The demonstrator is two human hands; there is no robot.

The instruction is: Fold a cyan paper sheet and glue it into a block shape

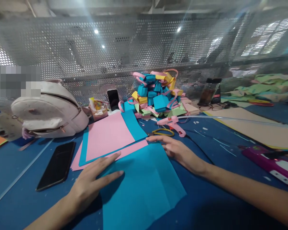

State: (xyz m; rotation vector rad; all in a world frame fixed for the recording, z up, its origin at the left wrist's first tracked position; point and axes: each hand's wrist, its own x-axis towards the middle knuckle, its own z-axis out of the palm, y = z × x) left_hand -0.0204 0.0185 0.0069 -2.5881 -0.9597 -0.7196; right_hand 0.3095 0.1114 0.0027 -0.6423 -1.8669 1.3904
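A blue paper sheet (pixel 144 182) lies on the table in front of me, its near edge uneven. Along its far edge runs a pink paper strip (pixel 134 149). My left hand (pixel 93 179) rests at the sheet's left side, fingers stretched and apart over the paper. At the far right corner, my right hand (pixel 172 147) touches the edges of strip and sheet with its index finger extended; its other fingers curl slightly and the thumb is hidden. Just beyond lies a stack of pink and blue paper (pixel 108 134). Yellow-handled scissors (pixel 165 131) and a pink glue gun (pixel 173 124) lie past my right hand.
A black phone (pixel 56 166) and a white backpack (pixel 53 110) are at left. Small coloured paper baskets (pixel 155 92) are heaped at the back, beside another phone (pixel 113 99). To the right are a dark bottle (pixel 207 92), cardboard (pixel 259 126) and a magenta device (pixel 269 163).
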